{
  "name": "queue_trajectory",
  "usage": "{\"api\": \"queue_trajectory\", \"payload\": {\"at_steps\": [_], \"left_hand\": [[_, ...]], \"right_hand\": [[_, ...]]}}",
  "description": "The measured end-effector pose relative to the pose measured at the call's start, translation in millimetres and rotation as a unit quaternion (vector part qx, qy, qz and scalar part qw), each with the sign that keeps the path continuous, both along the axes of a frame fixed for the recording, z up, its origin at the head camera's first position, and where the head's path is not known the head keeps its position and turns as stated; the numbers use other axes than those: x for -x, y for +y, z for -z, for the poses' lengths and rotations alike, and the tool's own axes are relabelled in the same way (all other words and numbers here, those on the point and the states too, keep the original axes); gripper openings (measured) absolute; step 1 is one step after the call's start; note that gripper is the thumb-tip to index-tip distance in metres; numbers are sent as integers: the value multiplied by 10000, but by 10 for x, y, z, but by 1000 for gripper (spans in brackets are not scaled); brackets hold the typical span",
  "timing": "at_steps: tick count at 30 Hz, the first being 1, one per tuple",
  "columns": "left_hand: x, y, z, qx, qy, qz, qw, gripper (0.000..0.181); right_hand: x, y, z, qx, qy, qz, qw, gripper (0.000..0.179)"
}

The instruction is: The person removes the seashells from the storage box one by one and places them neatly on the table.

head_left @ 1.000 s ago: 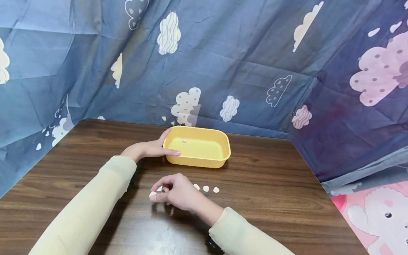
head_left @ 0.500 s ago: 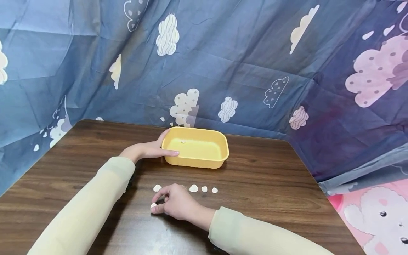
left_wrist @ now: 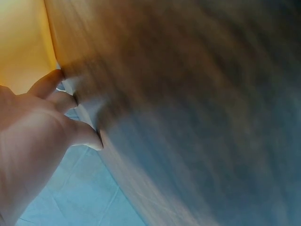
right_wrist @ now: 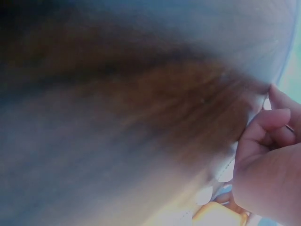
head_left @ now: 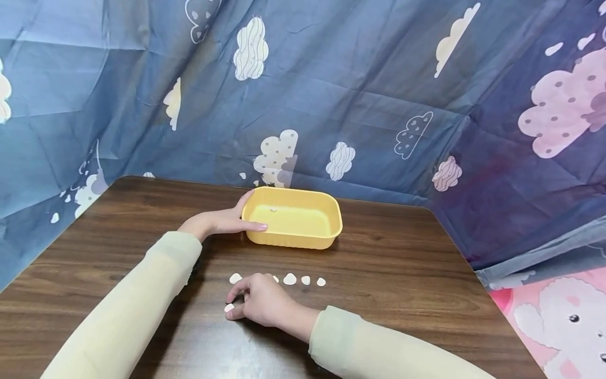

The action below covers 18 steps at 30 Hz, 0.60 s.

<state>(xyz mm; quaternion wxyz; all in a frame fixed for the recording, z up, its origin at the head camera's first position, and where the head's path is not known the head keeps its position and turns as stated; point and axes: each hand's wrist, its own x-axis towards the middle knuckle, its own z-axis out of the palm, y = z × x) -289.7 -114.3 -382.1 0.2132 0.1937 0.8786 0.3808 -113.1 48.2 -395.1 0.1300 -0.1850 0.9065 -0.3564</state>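
Observation:
In the head view a yellow plastic basin [head_left: 293, 241] stands toward the back of the table. My left hand [head_left: 222, 220] holds its left end, the thumb lying over the front rim; in the left wrist view the lower fingers [left_wrist: 87, 134] reach down by the tabletop. One small whitish piece [head_left: 273, 209] lies inside the basin. Closer to me, my right hand [head_left: 265, 300] pinches a small white shell-like piece [head_left: 229, 308] between thumb and index finger, at or just above the table. Behind it runs a row of similar white pieces [head_left: 290, 279], partly hidden by that hand.
The dark wood-grain table [head_left: 402, 305] extends around both hands. A blue cloud-print cloth [head_left: 199, 142] hangs behind the table's back edge and along its sides. Pink fabric [head_left: 568, 316] with a cartoon animal shows beyond the right edge.
My right hand has drawn the white piece toward me, out of the row, and has stayed nearly still over the last half second. The left hand and basin hold their place.

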Motion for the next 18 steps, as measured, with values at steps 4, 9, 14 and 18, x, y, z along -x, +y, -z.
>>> {"api": "queue_trajectory", "payload": {"at_steps": [4,9,14,18], "left_hand": [[1,9,40,4,-63,19,10000,121],[9,13,47,25,-60,35,10000,121],[20,8,6,60,-9,-35,10000,122],[36,15,-19,158,-33,-23,9999,122]], "right_hand": [[-4,12,30,34,-69,-36,10000,17],[23,23,49,-33,-7,-94,9999,15],[51,24,37,26,-73,-75,9999,14],[61,31,17,23,-97,-98,9999,13]]}}
